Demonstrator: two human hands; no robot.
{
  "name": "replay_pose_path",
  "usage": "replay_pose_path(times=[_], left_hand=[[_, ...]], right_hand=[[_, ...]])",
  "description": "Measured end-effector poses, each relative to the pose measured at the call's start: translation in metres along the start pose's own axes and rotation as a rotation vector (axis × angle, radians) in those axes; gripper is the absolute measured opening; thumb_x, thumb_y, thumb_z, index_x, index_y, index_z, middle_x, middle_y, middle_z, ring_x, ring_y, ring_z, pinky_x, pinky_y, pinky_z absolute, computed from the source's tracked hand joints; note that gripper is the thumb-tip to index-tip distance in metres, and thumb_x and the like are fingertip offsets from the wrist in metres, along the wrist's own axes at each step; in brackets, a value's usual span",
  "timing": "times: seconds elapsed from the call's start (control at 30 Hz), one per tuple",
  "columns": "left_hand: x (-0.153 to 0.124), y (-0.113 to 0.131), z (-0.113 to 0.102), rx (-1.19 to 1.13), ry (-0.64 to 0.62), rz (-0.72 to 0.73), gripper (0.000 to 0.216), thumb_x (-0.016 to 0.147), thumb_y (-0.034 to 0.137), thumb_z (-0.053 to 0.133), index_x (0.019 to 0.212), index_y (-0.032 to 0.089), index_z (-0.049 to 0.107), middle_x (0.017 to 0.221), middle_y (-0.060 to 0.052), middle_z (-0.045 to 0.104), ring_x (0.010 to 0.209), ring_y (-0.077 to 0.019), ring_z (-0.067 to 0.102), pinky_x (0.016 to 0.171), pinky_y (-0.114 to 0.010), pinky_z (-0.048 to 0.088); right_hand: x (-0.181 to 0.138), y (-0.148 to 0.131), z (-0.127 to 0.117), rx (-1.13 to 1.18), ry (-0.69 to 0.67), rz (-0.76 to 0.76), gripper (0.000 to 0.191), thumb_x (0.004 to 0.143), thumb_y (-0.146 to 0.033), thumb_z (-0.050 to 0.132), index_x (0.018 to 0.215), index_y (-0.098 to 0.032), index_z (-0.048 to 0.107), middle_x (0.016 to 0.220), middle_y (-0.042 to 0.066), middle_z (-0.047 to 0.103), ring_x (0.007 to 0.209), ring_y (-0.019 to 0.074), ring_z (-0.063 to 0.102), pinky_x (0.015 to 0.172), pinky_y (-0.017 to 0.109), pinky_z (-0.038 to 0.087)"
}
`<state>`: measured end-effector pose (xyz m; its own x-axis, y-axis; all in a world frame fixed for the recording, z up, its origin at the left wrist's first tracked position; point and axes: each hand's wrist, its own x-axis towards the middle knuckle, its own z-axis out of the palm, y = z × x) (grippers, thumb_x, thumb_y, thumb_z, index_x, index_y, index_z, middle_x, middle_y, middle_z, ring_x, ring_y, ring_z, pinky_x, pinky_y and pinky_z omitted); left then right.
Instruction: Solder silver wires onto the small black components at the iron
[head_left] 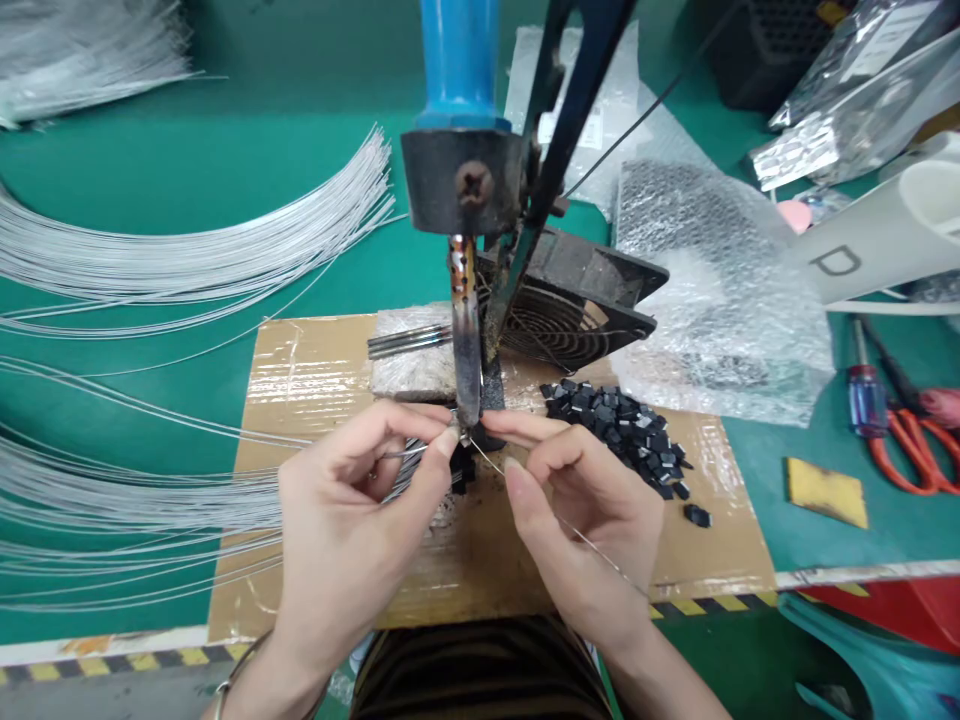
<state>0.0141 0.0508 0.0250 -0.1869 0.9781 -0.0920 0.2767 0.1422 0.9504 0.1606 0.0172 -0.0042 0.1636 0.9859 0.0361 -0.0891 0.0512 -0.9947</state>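
The iron handle (pixel 460 65) is glossy blue plastic; the barrel (pixel 465 275), heat-stained metal. Wires (pixel 187 265) appear smooth and satin. Small black parts (pixel 611 430) resemble semi-gloss plastic. Cardboard sheet (pixel 292 375) is glossy in patches. Bubble wrap (pixel 697 270) is shiny, bumpy plastic. Fan (pixel 604 268) is matt, dusty.

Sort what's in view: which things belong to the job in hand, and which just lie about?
Apparently part of the job: soldering iron; thin wire in right hand; white wires by left hand; small black pieces.

Likely just lying about: blue-handled screwdriver; red-handled scissors; bubble wrap.
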Motion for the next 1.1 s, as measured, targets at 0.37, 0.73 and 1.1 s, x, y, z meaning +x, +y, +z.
replay_pose_path(times=[0.37,0.73,1.1], left_hand=[[-0.0020,-0.0002,0.0005,-0.009,0.007,0.006,0.011,0.081,0.016,0.080,0.075,0.025,0.078,0.086,0.001,0.079,0.076,-0.0137,0.068,0.054,-0.021,0.045],[-0.0020,-0.0031,0.0018,-0.001,-0.010,0.008,0.012,0.082,0.014,0.079,0.077,0.025,0.078,0.087,0.002,0.078,0.075,-0.0118,0.068,0.054,-0.020,0.043],[-0.0022,-0.0050,0.0018,0.004,0.005,0.043,0.013,0.081,0.013,0.079,0.075,0.024,0.078,0.083,0.001,0.077,0.075,-0.0120,0.068,0.051,-0.018,0.041]], right_hand=[[0.0011,-0.0009,0.0015,0.007,0.007,-0.003,0.022,0.096,-0.008,0.068,0.082,-0.024,0.065,0.122,0.003,0.080,0.118,0.0210,0.074,0.108,0.038,0.056],[0.0005,0.0007,0.0017,0.018,0.008,-0.006,0.022,0.096,-0.006,0.068,0.083,-0.024,0.066,0.121,0.002,0.080,0.119,0.0190,0.074,0.107,0.034,0.055],[0.0010,-0.0001,0.0025,0.013,0.020,-0.029,0.023,0.095,-0.005,0.069,0.082,-0.024,0.066,0.119,-0.001,0.081,0.117,0.0146,0.075,0.106,0.027,0.055]])
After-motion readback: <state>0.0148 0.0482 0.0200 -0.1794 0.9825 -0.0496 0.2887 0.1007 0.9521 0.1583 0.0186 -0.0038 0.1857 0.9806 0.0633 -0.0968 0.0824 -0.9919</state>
